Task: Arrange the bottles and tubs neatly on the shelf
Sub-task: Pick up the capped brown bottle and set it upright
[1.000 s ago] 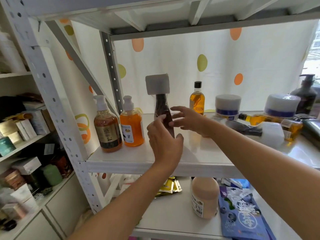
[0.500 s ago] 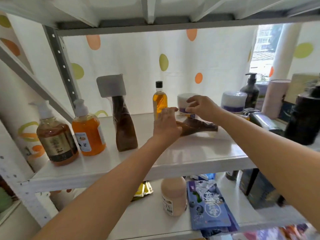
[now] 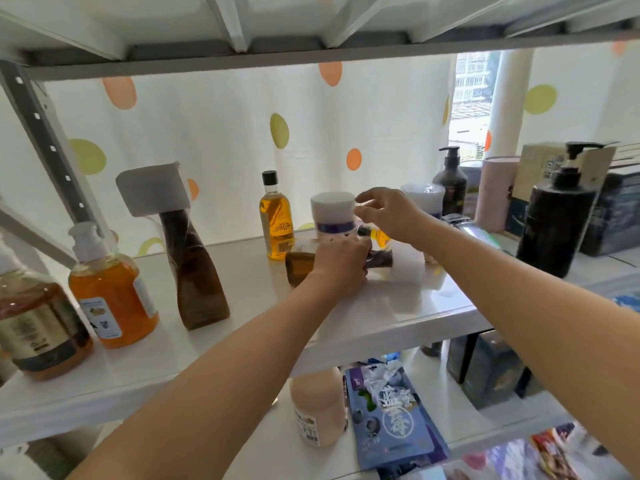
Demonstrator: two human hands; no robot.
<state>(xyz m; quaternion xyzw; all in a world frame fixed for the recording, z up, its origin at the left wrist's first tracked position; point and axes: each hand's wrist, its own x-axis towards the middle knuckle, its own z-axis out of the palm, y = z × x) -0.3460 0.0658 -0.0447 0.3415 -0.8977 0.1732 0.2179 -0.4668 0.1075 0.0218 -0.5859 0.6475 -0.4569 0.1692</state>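
Recorder: Left hand [image 3: 341, 263] has its fingers curled over the lying brown bottle [image 3: 299, 268], palm down. The bottle is on its side on the shelf [image 3: 398, 306]. Its base pokes out left of the grip and its dark neck end pokes out right of it.

Checker: Right hand?

Recorder: Right hand [image 3: 388, 214] is just behind and to the right of that grip, fingers spread and loosely bent, holding nothing. The fingertips are at the upper right edge of the white tub [image 3: 332, 213]. They may be touching it, but the view is blurred there and I cannot tell.

Checker: Tub position?

Recorder: Upright, purple band, directly behind the left hand's knuckles. The amber oil bottle [image 3: 275, 223], black cap, stands just left of the tub, behind the gripped bottle's base.

Checker: Further left of the grip?

Recorder: A tall brown bottle [image 3: 194, 268] with a white square cap stands upright, near. Beyond it are the orange pump bottle [image 3: 110, 296] and then the brown pump bottle [image 3: 38, 327] with a gold label, both well apart from the grip.

Checker: Right of the grip?

Recorder: A second tub [image 3: 424, 199] is behind the right hand, partly hidden. A small yellow bottle [image 3: 381, 237] lies under that hand. A dark pump bottle [image 3: 452, 181] is at the back, and a black pump bottle [image 3: 557, 220] is well to the right.

Checker: Below?

Recorder: On the lower shelf, a peach bottle [image 3: 318, 407] and a blue pouch [image 3: 391, 420] lie just beside each other, beneath the grip.
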